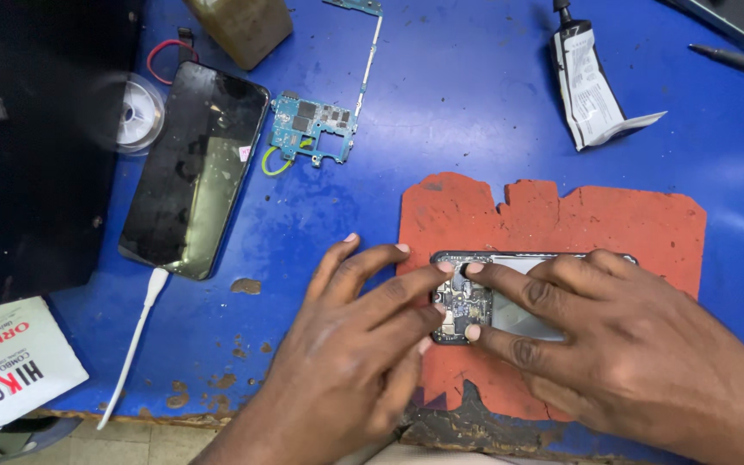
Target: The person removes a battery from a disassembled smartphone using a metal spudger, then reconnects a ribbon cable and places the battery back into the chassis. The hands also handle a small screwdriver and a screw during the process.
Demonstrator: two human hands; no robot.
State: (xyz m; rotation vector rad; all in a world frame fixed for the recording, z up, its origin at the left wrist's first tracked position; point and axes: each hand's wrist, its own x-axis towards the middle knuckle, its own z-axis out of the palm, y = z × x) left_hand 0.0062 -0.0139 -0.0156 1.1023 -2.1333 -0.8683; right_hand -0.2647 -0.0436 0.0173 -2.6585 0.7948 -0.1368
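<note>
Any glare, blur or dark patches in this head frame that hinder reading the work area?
Head view: sharp on both hands, left and right, over the opened dark phone body; glare streaks the black glossy phone screen; far-left area is underexposed; the clear round spool looks smeared.

opened phone [475, 306] mostly under the hands (right end hidden), bottle [243, 26] cropped above
</note>
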